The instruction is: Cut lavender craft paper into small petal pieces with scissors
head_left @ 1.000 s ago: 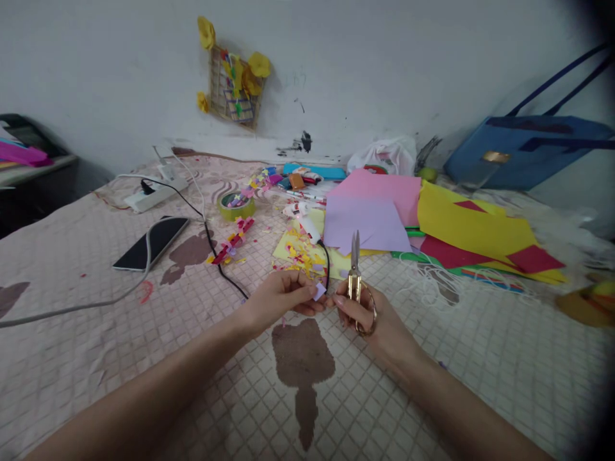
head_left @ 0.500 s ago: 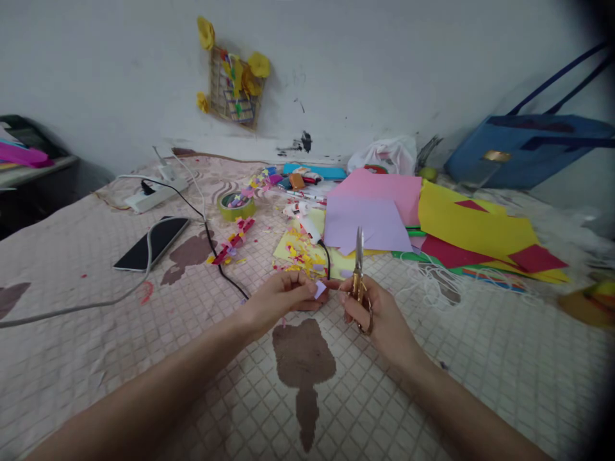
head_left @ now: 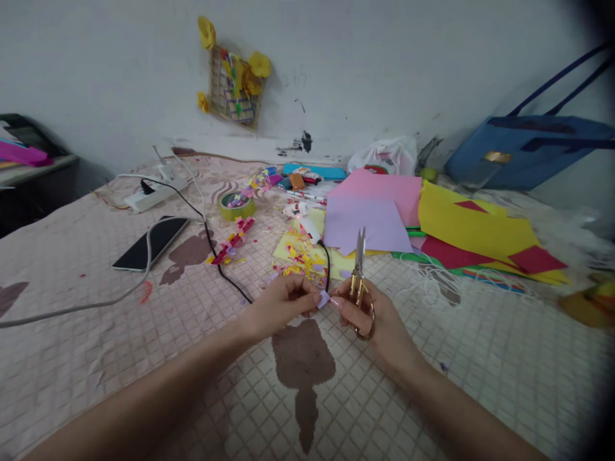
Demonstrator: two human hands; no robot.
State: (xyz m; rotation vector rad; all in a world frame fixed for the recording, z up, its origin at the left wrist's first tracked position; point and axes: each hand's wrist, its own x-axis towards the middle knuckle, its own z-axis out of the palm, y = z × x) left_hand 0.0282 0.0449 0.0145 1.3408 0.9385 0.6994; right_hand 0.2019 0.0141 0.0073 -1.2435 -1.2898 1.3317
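Observation:
My left hand (head_left: 286,304) pinches a small light purple paper piece (head_left: 323,298) between thumb and fingers. Close on its right, my right hand (head_left: 368,314) is closed around the gold handles of the scissors (head_left: 358,272), whose blades point up and away from me, slightly parted. The thumb and fingertip of my right hand are beside the paper piece's right edge; whether they touch it is unclear. Beyond my hands, small yellow, red and purple paper bits (head_left: 305,258) lie on a pale yellow sheet (head_left: 284,246).
Behind the bits is a white glue gun (head_left: 310,228) with a black cord. Purple (head_left: 368,224), pink and yellow sheets (head_left: 475,224) and white string (head_left: 437,282) lie to the right. A phone (head_left: 151,244), tape roll (head_left: 237,206) and power strip (head_left: 156,194) are left.
My right hand has moved left toward my left hand, so its fingertips are now beside the purple piece. The piece has shifted slightly right and down, and the scissor blades have parted slightly.

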